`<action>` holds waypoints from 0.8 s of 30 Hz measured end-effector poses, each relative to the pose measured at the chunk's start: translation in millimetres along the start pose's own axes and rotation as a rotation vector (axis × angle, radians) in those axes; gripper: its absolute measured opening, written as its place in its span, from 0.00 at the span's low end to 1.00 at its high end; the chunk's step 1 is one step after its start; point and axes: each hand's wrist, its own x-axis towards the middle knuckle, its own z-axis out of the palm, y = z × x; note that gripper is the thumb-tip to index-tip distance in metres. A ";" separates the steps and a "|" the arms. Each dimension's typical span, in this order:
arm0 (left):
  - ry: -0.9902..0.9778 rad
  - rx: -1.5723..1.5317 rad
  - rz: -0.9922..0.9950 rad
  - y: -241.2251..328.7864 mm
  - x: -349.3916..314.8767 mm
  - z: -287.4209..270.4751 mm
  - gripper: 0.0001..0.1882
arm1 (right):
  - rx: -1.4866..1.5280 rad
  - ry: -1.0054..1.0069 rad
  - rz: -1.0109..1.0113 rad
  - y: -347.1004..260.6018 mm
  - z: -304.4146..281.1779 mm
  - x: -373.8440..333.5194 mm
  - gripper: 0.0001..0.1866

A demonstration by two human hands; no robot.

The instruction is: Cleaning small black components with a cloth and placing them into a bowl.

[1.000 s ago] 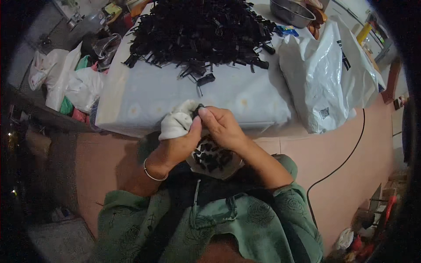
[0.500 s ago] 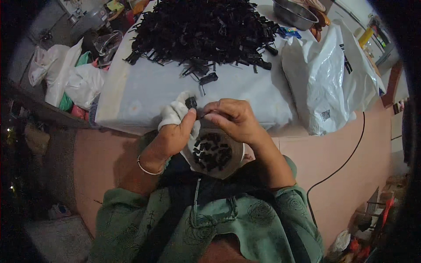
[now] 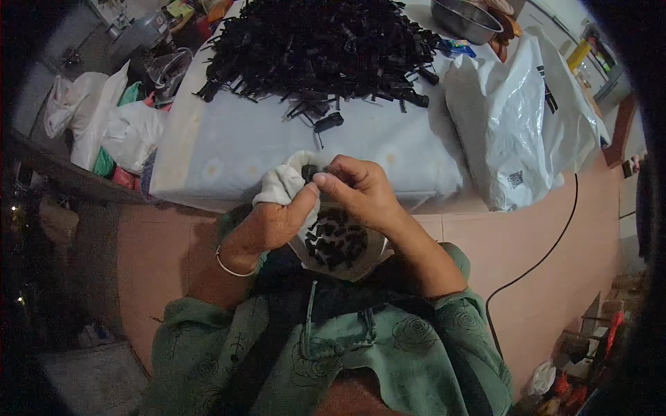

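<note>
My left hand [image 3: 272, 225], with white cloth [image 3: 279, 184] over its fingers, is closed round a small black plastic part [image 3: 309, 171]. Against the same part, the thumb and fingers of my right hand [image 3: 364, 193] are pinched together; whatever lies between those fingertips is too small to make out. Both hands are just off the near table edge, above a pale round tub [image 3: 379, 248] that contains several short black pieces [image 3: 336, 244]. A single black part with a thin tail [image 3: 328, 123] lies on the table ahead of my hands.
A large heap of black parts [image 3: 319, 55] covers the far side of the cloth-covered table [image 3: 229, 149]. A big white plastic bag [image 3: 510, 132] stands at the right, near a metal bowl [image 3: 466, 22]. Other bags [image 3: 132, 132] sit at the left. A black cable [image 3: 534, 267] crosses the floor.
My right hand has shifted slightly left, and its fingertips now meet the black part in my left hand. The left hand has turned a little, hiding more of the part.
</note>
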 end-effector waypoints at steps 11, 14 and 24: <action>0.272 0.322 0.276 -35.1 4.2 6.4 0.14 | -0.330 -0.073 -0.150 -5.6 0.4 1.0 0.13; 0.241 0.748 0.408 -24.2 -2.0 11.7 0.09 | -0.259 -0.033 -0.141 -9.8 5.2 -4.7 0.14; 0.085 0.565 0.212 -16.0 -9.0 5.7 0.06 | -0.312 -0.240 0.025 -18.3 -24.2 1.6 0.15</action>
